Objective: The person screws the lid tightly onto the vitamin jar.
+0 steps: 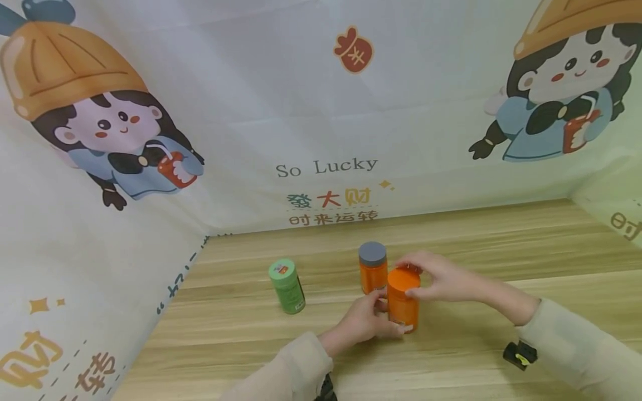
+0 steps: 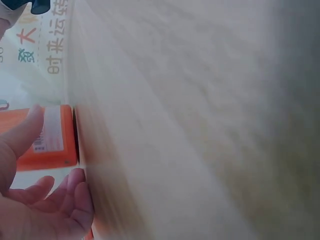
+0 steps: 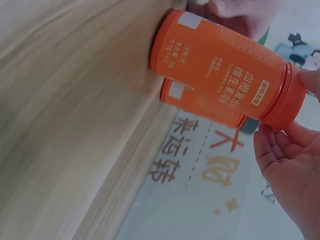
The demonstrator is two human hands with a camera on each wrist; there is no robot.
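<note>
An orange jar [image 1: 403, 312] with an orange lid stands upright on the wooden table. From the right, my right hand [image 1: 448, 279] holds it by the lid, thumb in front and fingers behind; the right wrist view shows the fingers against the lid's side. At the jar's lower left is my left hand [image 1: 365, 320]. In the left wrist view its thumb [image 2: 31, 131] lies across the jar [image 2: 42, 137], while a gap separates the loosely bent fingers from the jar's side. Just behind stands a second orange jar [image 1: 373, 277] with a grey lid.
A green jar [image 1: 288, 289] stands upright on the table [image 1: 225, 334] farther left. Printed cloth walls [image 1: 241, 111] enclose the back and sides of the table. A black device [image 1: 521, 354] hangs at the right wrist.
</note>
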